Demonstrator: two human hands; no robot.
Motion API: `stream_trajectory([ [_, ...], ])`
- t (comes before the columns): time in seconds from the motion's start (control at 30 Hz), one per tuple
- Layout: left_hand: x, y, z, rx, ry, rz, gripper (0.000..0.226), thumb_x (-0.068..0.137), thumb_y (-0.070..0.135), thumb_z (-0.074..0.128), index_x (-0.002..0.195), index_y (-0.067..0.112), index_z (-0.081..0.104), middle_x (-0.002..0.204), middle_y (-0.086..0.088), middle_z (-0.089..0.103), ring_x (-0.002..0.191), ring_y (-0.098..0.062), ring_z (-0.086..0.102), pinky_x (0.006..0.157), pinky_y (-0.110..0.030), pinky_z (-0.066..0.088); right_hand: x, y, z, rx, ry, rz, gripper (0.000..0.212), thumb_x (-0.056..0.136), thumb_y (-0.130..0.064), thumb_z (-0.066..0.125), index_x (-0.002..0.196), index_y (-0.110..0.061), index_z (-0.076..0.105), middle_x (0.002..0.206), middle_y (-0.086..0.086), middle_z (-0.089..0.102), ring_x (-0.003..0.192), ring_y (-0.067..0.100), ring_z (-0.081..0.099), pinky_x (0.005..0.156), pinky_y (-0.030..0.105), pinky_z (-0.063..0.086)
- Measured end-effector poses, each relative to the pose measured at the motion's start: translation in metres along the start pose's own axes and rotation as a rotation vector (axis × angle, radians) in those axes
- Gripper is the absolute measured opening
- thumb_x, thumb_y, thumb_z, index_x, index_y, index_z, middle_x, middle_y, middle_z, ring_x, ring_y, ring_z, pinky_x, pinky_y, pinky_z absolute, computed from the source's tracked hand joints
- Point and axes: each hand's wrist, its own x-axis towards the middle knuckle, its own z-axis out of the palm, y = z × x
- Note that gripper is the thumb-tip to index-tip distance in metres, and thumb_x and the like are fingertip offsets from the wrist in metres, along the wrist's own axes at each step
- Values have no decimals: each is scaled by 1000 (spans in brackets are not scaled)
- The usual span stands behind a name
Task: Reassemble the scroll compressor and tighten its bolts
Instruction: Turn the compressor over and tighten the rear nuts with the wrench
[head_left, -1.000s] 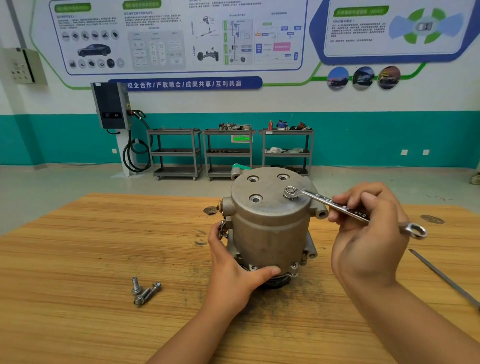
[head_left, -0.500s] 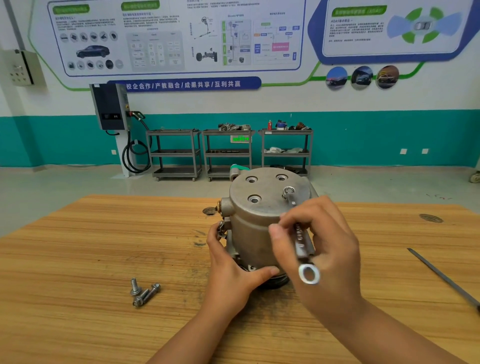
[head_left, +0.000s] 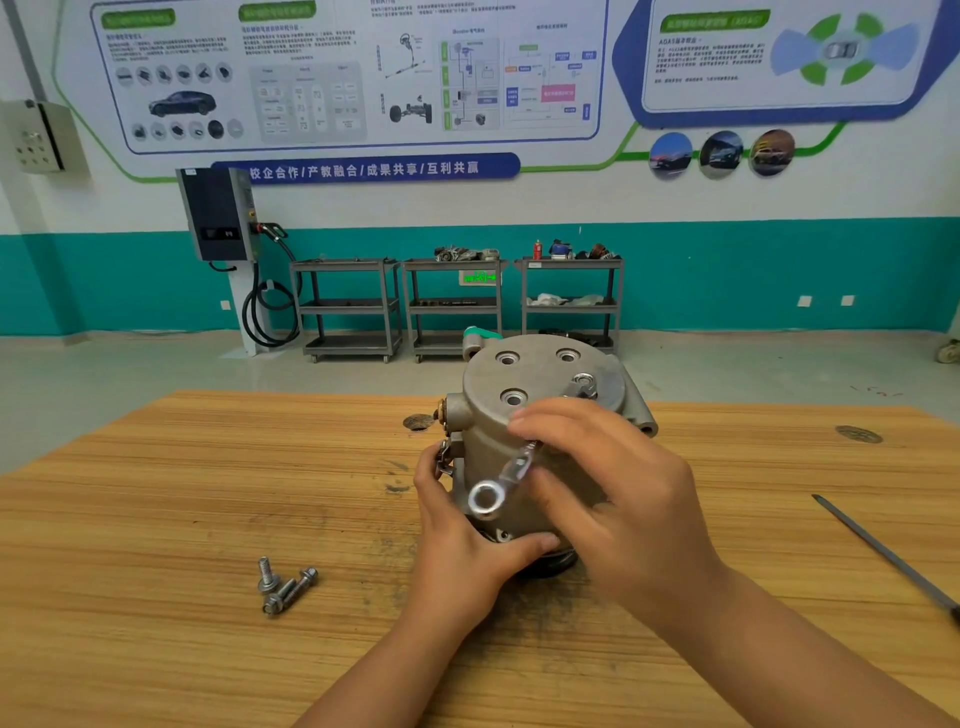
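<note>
Now tightening one bolt (head_left: 583, 383) on the top face of the scroll compressor (head_left: 540, 415), upright near the middle of the wooden table (head_left: 156, 493). Gripping the wrench (head_left: 511, 470) with the right hand (head_left: 623, 499), fingers curled round the shank, far end on the bolt head, ring end pointing toward the camera. Bracing the housing low down with the left hand (head_left: 457, 540), thumb and fingers wrapped round it. Possibly not fully seated on the head; half hidden by fingers, cannot say. Judging early in the bolting: three empty holes (head_left: 513, 397) on top, loose bolts (head_left: 283, 587) on the table to the left. Next calls for lifting and resetting the wrench for another stroke, then fetching a loose bolt. Leaving the thin metal rod (head_left: 883, 551) at right alone.
</note>
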Motion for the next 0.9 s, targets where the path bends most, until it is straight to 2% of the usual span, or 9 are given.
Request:
stream_trajectory([
  [0.1, -1, -1, -1, -22, -35, -14, 120, 42, 63, 86, 129, 57, 4, 143, -4, 44, 125, -19, 52, 104, -44, 43, 5, -1, -8, 13, 97, -117, 19, 84, -13, 65, 93, 3, 69, 96, 12, 67, 94, 15, 63, 85, 25, 51],
  [0.17, 0, -1, -1, -3, -22, -18, 118, 39, 62, 85, 120, 68, 0, 148, 0, 36, 129, -17, 46, 109, -39, 38, 10, -1, -16, 86, 134, -151, 22, 94, -21, 54, 95, -3, 65, 96, 7, 66, 95, 15, 62, 87, 23, 49],
  [0.27, 0, 0, -2, 21, 8, -9, 111, 37, 59, 85, 106, 76, -1, 146, 12, 25, 131, -8, 35, 103, -23, 29, 18, 5, -24, 316, 211, 32, 27, 101, -31, 40, 93, -14, 59, 90, 2, 64, 85, 15, 65, 78, 27, 51],
  [0.4, 0, 0, -2, 26, 8, 20, 119, 50, 40, 94, 103, 81, -3, 139, 21, 20, 126, -1, 30, 99, -20, 25, 26, 22, -33, 552, 419, 344, 21, 98, -22, 37, 85, -18, 53, 80, -4, 65, 64, 14, 64, 66, 25, 51],
  [0.5, 0, 1, -2, 37, 19, 31, 121, 51, 37, 94, 102, 81, -7, 137, 21, 20, 122, 3, 29, 98, -17, 23, 28, 35, -37, 687, 453, 508, 23, 96, -17, 34, 81, -15, 51, 73, -2, 67, 58, 14, 61, 62, 25, 51],
  [0.7, -1, 2, -2, 47, 11, 23, 121, 51, 39, 93, 102, 81, -8, 138, 20, 20, 123, 0, 30, 98, -19, 25, 28, 47, -36, 818, 474, 662, 31, 102, -8, 27, 79, -11, 47, 67, -2, 66, 53, 14, 60, 57, 23, 50],
  [0.9, -1, 1, -1, 58, 16, 18, 122, 49, 43, 92, 101, 83, -11, 136, 22, 17, 120, 6, 25, 98, -20, 23, 26, 58, -36, 1024, 463, 838, 29, 103, -12, 28, 80, -11, 46, 67, 0, 65, 52, 14, 53, 54, 21, 48],
])
